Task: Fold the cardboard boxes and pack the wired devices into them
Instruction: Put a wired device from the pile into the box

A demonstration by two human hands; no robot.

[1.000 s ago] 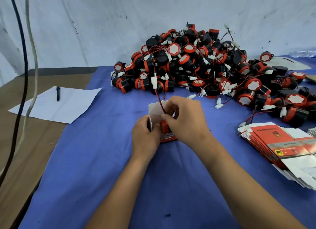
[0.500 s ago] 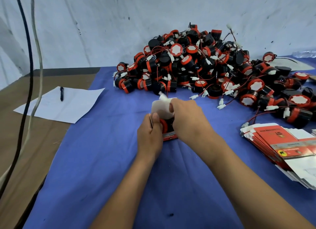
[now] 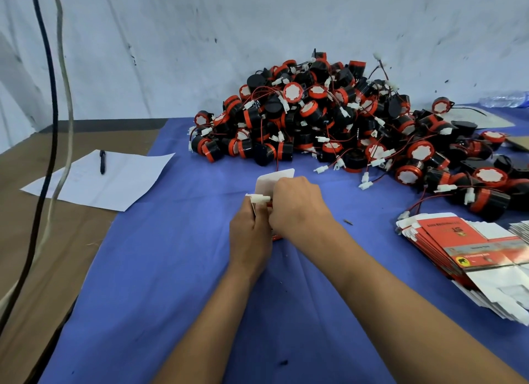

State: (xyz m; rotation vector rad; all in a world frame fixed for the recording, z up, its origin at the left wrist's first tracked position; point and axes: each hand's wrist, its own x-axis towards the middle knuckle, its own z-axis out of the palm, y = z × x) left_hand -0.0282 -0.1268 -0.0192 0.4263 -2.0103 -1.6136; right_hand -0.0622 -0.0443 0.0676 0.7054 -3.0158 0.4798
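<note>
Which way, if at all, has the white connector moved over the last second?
Yes. The white connector came toward the person, away from the pile of devices; it now lies at the box, between the left hand and right hand.

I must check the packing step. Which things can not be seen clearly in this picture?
- Box body, head view: hidden by both hands; only its white flap shows.
- Device inside: hidden by right hand and left hand.
- Flat box stack: cut by right edge; print too small.
</note>
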